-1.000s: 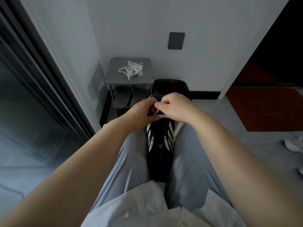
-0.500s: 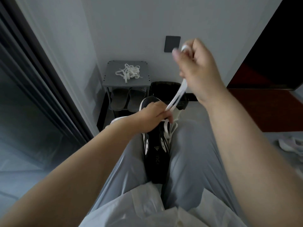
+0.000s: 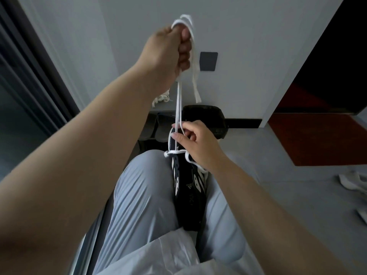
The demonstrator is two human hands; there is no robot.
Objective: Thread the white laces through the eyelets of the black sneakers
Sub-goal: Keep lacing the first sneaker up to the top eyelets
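One crossing of white lace (image 3: 195, 76) spans the black sneaker (image 3: 186, 185), wedged between the knees at six o'clock. The left hand (image 3: 170, 54) fists the ends at twelve, and the right hand (image 3: 198, 143) pinches the strands below. Most eyelets apparently remain.

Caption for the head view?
Left hand holds a white lace high above the black sneaker; right hand pinches it lower down.

left hand (image 3: 166, 50) raised high with fingers (image 3: 184, 47) curled, right hand (image 3: 200, 143) low, pinching.

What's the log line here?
left hand: grips white lace, raised | right hand: pinches lace at black sneaker | lace: taut between hands | sneaker: between knees
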